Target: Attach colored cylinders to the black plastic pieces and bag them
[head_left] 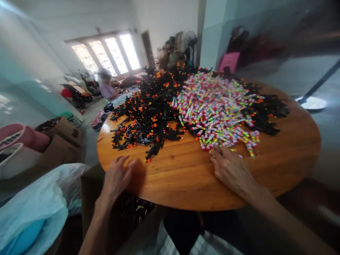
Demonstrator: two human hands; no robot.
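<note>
A round wooden table [287, 156] carries a big heap of black parts with orange and yellow bits [148, 113] on the left and a heap of small multicoloured tubes [217, 109] on the right. My left hand [117, 175] lies at the table's near left edge, fingers loosely curled, just below the black heap; nothing shows in it. My right hand [231, 168] rests flat on the wood with its fingers spread, fingertips touching the nearest coloured tubes.
A cardboard box of black parts [132, 209] stands below the table edge by my left arm. Plastic bags [34, 205], cardboard boxes [63, 138] and pink tubs [18, 138] crowd the floor at left. Another person [107, 86] sits far back by parked scooters.
</note>
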